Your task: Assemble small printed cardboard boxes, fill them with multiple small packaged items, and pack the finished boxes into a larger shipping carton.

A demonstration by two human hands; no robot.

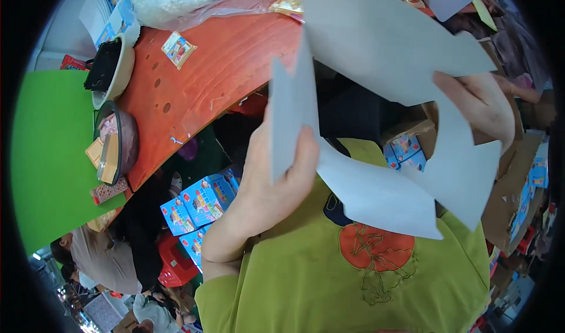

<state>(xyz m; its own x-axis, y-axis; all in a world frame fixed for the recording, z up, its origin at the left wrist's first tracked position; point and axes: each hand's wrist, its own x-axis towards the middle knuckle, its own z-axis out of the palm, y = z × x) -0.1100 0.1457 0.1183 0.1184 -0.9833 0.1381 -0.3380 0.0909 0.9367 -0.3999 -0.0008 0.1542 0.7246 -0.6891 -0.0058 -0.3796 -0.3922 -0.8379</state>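
Note:
A large die-cut cardboard box blank (376, 44), its plain pale-grey side showing, spreads in front of my chest with curved flaps and cut-out edges. My left hand (273, 177) is closed on a folded side panel of it, thumb on the near face and the other fingers mostly behind. On the right, my right hand (479, 100) grips the blank by its edge; some of its fingers are hidden by the card. Blue printed boxes (200, 206) stand in a group below and left of my left forearm. More blue boxes (406, 150) sit in a brown carton behind the blank.
A red-brown table (206, 56) carries a small wrapped packet (178, 49) and a large clear plastic bag of pale pieces (188, 0). Bowls (120, 144) stand at its left, beside a green board (56, 156). A red basket (175, 262) and other people are lower left. Cartons (518, 197) stand right.

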